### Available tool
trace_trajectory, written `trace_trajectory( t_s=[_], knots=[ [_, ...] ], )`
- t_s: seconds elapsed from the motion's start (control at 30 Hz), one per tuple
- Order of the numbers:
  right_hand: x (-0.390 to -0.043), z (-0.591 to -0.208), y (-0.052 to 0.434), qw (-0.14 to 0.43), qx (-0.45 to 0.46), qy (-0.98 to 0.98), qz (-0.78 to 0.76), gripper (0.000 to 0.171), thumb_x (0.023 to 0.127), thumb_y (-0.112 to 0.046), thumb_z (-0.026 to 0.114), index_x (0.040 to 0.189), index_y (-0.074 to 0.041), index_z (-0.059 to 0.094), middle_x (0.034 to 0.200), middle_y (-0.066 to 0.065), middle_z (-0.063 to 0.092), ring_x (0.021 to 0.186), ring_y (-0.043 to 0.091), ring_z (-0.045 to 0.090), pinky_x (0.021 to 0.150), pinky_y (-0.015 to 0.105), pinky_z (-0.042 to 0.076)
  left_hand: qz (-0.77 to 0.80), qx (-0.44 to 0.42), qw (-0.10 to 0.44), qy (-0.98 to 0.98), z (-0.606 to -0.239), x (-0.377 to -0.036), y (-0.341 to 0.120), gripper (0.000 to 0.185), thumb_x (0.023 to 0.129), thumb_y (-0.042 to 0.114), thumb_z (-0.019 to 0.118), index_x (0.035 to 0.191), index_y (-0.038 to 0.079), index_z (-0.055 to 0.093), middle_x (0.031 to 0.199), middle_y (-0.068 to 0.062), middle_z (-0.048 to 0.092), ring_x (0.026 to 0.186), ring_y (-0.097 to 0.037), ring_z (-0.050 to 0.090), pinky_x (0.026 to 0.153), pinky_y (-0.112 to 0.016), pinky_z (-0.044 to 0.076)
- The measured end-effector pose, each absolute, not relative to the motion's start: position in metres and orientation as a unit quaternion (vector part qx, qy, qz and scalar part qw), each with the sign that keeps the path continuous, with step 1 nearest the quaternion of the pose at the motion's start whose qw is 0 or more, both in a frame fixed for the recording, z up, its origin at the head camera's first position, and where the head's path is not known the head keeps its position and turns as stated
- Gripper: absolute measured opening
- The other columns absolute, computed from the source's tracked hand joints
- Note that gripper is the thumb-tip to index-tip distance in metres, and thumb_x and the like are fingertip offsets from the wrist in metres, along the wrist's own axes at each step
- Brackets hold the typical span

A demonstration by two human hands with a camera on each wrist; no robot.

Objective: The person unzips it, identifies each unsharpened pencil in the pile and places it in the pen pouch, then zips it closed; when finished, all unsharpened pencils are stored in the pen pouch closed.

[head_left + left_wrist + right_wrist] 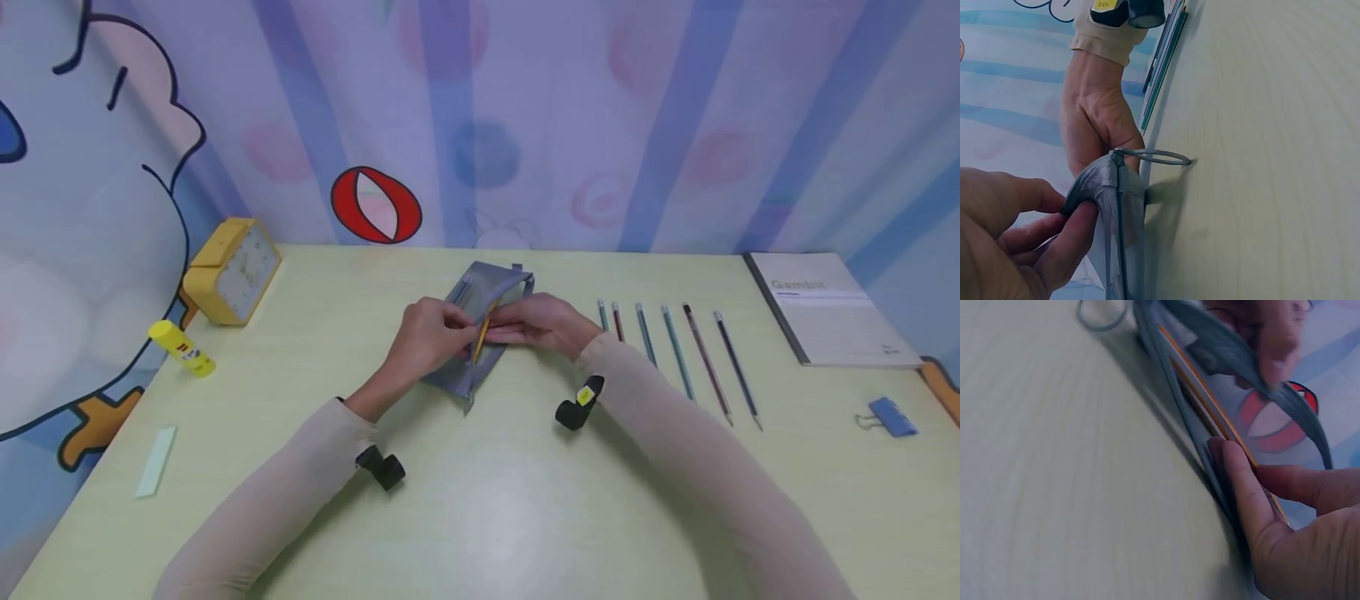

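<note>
A grey zippered mesh pouch (487,279) lies slanted on the table between both hands, its mouth held apart. My left hand (423,337) pinches one edge of the opening between thumb and fingers, as the left wrist view also shows at the pouch (1124,219). Between the thumb and fingers of my right hand (543,323) is a yellow-orange pencil (480,342). In the right wrist view this pencil (1200,387) lies lengthwise within the open mouth, the right fingertips reaching in beside it. Through the mesh, slim pencil-like shapes show inside the pouch.
Several pencils (678,350) lie in a row right of the pouch. Farther right are a notebook (832,317) and a blue binder clip (892,417). To the left stand a yellow clock (232,271) and a glue stick (182,347); a pale green strip (156,462) lies nearer.
</note>
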State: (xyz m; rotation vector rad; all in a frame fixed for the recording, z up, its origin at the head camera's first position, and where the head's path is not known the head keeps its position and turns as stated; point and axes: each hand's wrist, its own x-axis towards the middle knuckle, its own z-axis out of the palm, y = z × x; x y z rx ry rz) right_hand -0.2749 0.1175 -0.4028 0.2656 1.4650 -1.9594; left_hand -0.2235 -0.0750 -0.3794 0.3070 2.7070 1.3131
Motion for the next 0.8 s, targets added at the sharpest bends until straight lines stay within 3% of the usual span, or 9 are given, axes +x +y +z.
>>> trace_trajectory(
  t_s=[0.1,0.3,0.5,0.63,0.8],
  knots=[
    [-0.274,-0.404,0.109,0.325,0.097,0.578,-0.743,0.038,0.101,0.006,0.048,0.138,0.016,0.049,0.079,0.012,0.075,0.072,0.017,0.076,0.075,0.025,0.06,0.427,0.108,0.051,0.896,-0.38,-0.224,-0.074,0.012,0.091,0.016,0.073,0.093,0.006,0.08,0.082,-0.007,0.078,0.063,-0.012,0.072,0.055,-0.022,0.046],
    [-0.27,-0.403,0.102,0.292,0.102,0.597,-0.741,0.024,0.097,0.01,0.049,0.114,0.013,0.065,0.071,0.01,0.073,0.064,0.015,0.073,0.067,0.022,0.059,0.425,0.115,0.046,0.896,-0.38,-0.223,-0.072,0.013,0.09,0.017,0.073,0.093,0.007,0.08,0.083,-0.007,0.079,0.061,-0.01,0.071,0.056,-0.023,0.048],
    [-0.267,-0.402,0.105,0.29,0.096,0.609,-0.732,0.038,0.098,0.007,0.051,0.135,0.016,0.053,0.075,0.007,0.074,0.066,0.012,0.073,0.07,0.02,0.059,0.423,0.126,0.04,0.896,-0.378,-0.224,-0.072,0.014,0.09,0.017,0.073,0.093,0.006,0.08,0.08,-0.007,0.078,0.063,-0.013,0.072,0.056,-0.023,0.046],
    [-0.262,-0.4,0.106,0.298,0.083,0.634,-0.709,0.038,0.1,0.0,0.053,0.136,0.012,0.055,0.083,0.008,0.076,0.071,0.01,0.074,0.074,0.02,0.059,0.42,0.12,0.044,0.898,-0.379,-0.225,-0.072,0.014,0.091,0.017,0.073,0.094,0.006,0.08,0.082,-0.008,0.078,0.065,-0.015,0.073,0.056,-0.023,0.047],
    [-0.251,-0.386,0.114,0.289,0.025,0.708,-0.644,0.033,0.103,-0.006,0.053,0.133,0.006,0.06,0.114,0.019,0.074,0.094,0.019,0.076,0.09,0.029,0.058,0.421,0.108,0.051,0.899,-0.378,-0.226,-0.071,0.014,0.09,0.018,0.073,0.093,0.006,0.08,0.084,-0.009,0.078,0.066,-0.017,0.074,0.056,-0.022,0.048]
  ],
)
